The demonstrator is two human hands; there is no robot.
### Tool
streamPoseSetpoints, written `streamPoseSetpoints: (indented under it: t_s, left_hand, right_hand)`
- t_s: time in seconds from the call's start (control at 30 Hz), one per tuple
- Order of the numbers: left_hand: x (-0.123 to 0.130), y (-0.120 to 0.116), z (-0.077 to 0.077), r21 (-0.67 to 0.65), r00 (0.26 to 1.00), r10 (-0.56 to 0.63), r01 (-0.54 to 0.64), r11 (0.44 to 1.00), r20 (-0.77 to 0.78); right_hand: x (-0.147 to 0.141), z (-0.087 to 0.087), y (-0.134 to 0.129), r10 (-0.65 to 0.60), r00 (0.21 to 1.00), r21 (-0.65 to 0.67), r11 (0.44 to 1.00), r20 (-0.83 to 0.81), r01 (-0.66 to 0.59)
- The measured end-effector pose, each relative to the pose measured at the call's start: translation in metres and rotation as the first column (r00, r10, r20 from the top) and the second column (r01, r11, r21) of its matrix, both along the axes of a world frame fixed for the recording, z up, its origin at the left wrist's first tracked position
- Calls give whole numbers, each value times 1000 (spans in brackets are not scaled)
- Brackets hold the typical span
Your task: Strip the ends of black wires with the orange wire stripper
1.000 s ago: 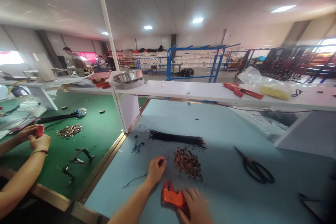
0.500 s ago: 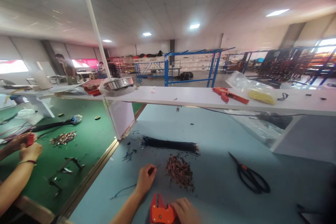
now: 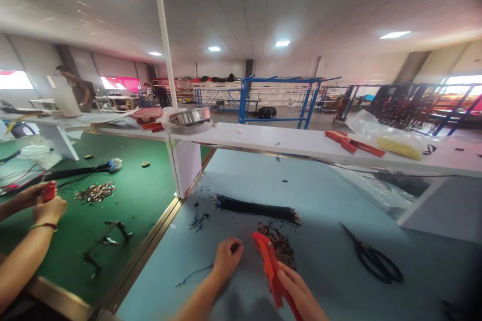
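My left hand [image 3: 227, 258] is closed, fingertips pinched, low over the blue-grey table. A thin dark-blue wire [image 3: 195, 273] trails out of it to the left; its other end is hidden by the fingers. My right hand [image 3: 299, 288] grips a red wire stripper [image 3: 268, 256], held tilted with its head up and to the left, near the left fingertips. Behind the stripper, partly covered, lies a pile of small copper-brown pieces [image 3: 284, 248]. Farther back, a bundle of black wires [image 3: 256, 205] with bared ends lies crosswise.
Black-handled scissors [image 3: 372, 256] lie to the right. Blue wire scraps [image 3: 196, 221] are at the left. A white shelf [image 3: 263, 138] crosses behind, bearing red-orange pliers [image 3: 354, 144] and a plastic bag [image 3: 391, 140]. At the green table [image 3: 146, 210], a co-worker's hands [image 3: 48, 205] hold a red tool.
My right hand has lifted the wire stripper from the table's front edge and turned it up toward my left hand. The camera view has shifted slightly left.
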State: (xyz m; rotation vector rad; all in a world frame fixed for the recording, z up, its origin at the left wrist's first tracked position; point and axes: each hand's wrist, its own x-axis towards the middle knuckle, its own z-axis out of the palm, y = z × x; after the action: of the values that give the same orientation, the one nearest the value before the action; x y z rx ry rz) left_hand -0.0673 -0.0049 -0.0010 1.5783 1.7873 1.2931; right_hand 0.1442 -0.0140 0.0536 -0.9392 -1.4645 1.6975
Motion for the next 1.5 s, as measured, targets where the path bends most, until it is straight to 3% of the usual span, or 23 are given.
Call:
streamPoseSetpoints:
  t_s: [0.1, 0.2, 0.53, 0.73, 0.93, 1.1, 1.5]
  left_hand:
    - [0, -2, 2, 1, 1000, -4, 4, 1000, 21]
    - [1, -4, 5, -2, 1000, -5, 5, 1000, 24]
    - [-1, -3, 5, 17, 1000, 13, -13, 1000, -1]
    - [-1, 0, 9, 10, 1000, 22, -22, 1000, 10]
    - [9, -2, 17, 44, 998, 50, -48, 998, -41]
    - [9, -7, 12, 129, 989, 104, -90, 988, -105]
    - [8, -6, 5, 221, 953, -11, 82, 972, -303]
  right_hand:
    - [-5, -10, 1, 17, 988, -272, 961, -152, -58]
    - [-2, -15, 0, 29, 978, -340, 935, -204, -99]
    - [24, 2, 11, 57, 934, -349, 918, -353, -187]
    - [30, -15, 11, -48, 878, -534, 809, -475, -244]
    - [28, -29, 10, 24, 841, -561, 734, -541, -382]
    - [28, -38, 17, 69, 801, -589, 640, -595, -493]
    - [27, -45, 15, 114, 747, -608, 508, -655, -610]
